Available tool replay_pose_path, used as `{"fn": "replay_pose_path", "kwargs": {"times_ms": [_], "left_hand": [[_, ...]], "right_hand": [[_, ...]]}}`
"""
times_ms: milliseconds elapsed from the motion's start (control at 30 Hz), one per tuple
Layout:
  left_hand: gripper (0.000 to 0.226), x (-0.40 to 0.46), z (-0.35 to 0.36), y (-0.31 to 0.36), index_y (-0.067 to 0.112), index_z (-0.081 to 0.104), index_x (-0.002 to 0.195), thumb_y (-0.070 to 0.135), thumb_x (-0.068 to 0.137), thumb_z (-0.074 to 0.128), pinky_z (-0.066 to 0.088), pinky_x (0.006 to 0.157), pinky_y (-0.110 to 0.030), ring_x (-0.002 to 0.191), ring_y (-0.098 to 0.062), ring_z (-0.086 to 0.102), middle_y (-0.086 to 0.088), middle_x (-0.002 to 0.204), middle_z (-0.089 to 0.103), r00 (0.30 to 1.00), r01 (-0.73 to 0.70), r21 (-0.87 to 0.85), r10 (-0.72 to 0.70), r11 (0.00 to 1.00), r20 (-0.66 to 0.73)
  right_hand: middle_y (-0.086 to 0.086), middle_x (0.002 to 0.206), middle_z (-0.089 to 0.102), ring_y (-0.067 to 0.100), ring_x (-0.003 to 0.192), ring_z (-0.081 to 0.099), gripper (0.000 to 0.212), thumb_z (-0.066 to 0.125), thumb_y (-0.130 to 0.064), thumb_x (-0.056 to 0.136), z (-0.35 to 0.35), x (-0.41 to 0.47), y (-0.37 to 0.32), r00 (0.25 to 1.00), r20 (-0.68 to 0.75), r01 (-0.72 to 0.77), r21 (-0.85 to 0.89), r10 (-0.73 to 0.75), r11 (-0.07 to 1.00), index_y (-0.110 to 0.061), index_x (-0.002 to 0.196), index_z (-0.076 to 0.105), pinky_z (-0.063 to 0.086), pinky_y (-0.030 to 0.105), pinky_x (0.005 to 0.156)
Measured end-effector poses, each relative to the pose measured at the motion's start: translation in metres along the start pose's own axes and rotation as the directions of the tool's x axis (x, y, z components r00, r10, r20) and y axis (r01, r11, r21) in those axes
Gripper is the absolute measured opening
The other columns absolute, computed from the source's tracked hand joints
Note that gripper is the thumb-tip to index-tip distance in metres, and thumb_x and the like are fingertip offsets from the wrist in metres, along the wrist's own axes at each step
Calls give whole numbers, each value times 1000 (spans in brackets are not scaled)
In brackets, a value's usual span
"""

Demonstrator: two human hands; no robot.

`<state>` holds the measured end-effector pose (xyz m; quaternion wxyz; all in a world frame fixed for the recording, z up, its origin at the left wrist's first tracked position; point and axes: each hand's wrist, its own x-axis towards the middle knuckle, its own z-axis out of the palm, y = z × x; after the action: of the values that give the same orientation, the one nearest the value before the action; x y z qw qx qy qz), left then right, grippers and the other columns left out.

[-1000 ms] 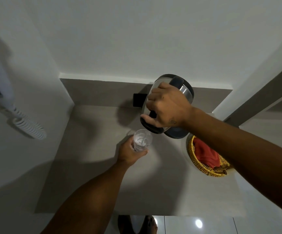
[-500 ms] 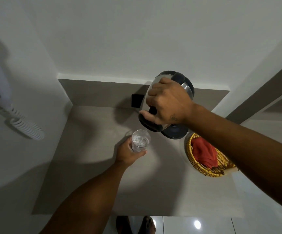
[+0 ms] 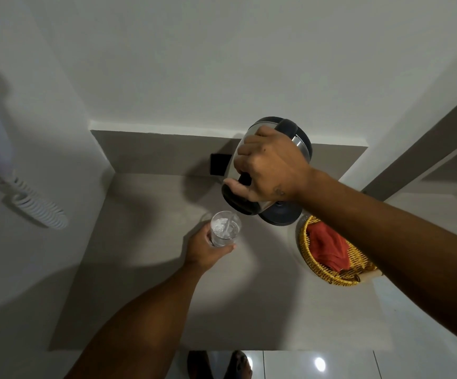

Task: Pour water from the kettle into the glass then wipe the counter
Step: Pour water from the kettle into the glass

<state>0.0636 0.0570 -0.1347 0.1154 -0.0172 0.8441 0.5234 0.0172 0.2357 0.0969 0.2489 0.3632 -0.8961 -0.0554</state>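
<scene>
My right hand (image 3: pixel 272 170) grips the black handle of a steel kettle (image 3: pixel 299 140), which is tipped down to the left above the grey counter (image 3: pixel 145 283). A thin stream of water runs from its spout into a clear glass (image 3: pixel 225 232). My left hand (image 3: pixel 204 248) is wrapped around the glass from below and steadies it on the counter. Bubbling water fills part of the glass. A red cloth (image 3: pixel 328 248) lies in a woven basket (image 3: pixel 331 277) at the right, partly hidden by my right forearm.
The kettle's black base (image 3: pixel 279 216) stands just right of the glass. A black wall socket (image 3: pixel 219 164) sits behind it. White walls close the counter at the back and left, where a coiled cord (image 3: pixel 41 209) hangs. The counter's front edge is near my feet.
The kettle has tipped further toward the glass and water now streams into it. My left hand has kept its hold on the glass.
</scene>
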Motion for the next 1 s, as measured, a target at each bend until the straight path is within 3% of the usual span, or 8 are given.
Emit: {"fn": "replay_pose_path", "kwargs": {"times_ms": [133, 567, 733, 833, 900, 1000], "left_hand": [[73, -1, 0, 3, 12, 68, 123, 19, 58, 100, 41, 65, 8, 93, -11, 66, 4, 103, 71, 1000, -10, 11, 11, 1000, -12], [68, 2, 1, -2, 16, 70, 117, 22, 56, 100, 47, 67, 2, 95, -15, 72, 2, 103, 76, 1000, 2, 8, -2, 1000, -13], [66, 1, 1, 0, 15, 71, 116, 17, 57, 100, 48, 68, 2, 90, -10, 71, 4, 100, 75, 1000, -5, -25, 4, 1000, -11], [67, 0, 0, -1, 16, 69, 118, 11, 59, 99, 50, 73, -3, 91, -10, 72, 5, 100, 74, 1000, -12, -58, 12, 998, -2], [68, 1, 1, -3, 18, 69, 120, 12, 58, 99, 52, 76, -8, 94, -11, 72, 5, 102, 76, 1000, -16, -69, 16, 997, 0], [69, 1, 1, -2, 15, 68, 121, 13, 59, 99, 48, 71, 1, 95, -12, 70, 4, 102, 73, 1000, -9, -55, 10, 998, 3]], "right_hand": [[3, 60, 58, 21, 59, 49, 47, 56, -48, 92, 0, 0, 0, 1000, -2, -5, 3, 5, 1000, -11, 63, 61, 39, 37, 69], [1, 59, 56, 21, 58, 50, 49, 52, -50, 94, 7, -7, 2, 998, 22, -53, 57, 52, 997, -13, 63, 61, 39, 36, 70], [-1, 59, 56, 20, 59, 53, 47, 57, -52, 90, 10, -17, 7, 979, -3, -199, 161, 202, 967, -15, 61, 62, 43, 36, 73], [-5, 58, 56, 16, 55, 51, 42, 62, -50, 85, 19, -34, 15, 930, -8, -350, 278, 367, 894, -16, 60, 62, 38, 29, 74], [-6, 56, 56, 14, 52, 52, 41, 64, -50, 85, 27, -48, 21, 878, 29, -454, 366, 478, 812, -17, 61, 63, 44, 30, 70], [-4, 57, 61, 13, 52, 58, 38, 67, -46, 85, 38, -72, 33, 722, 63, -609, 531, 689, 589, -15, 65, 68, 51, 35, 54]]}}
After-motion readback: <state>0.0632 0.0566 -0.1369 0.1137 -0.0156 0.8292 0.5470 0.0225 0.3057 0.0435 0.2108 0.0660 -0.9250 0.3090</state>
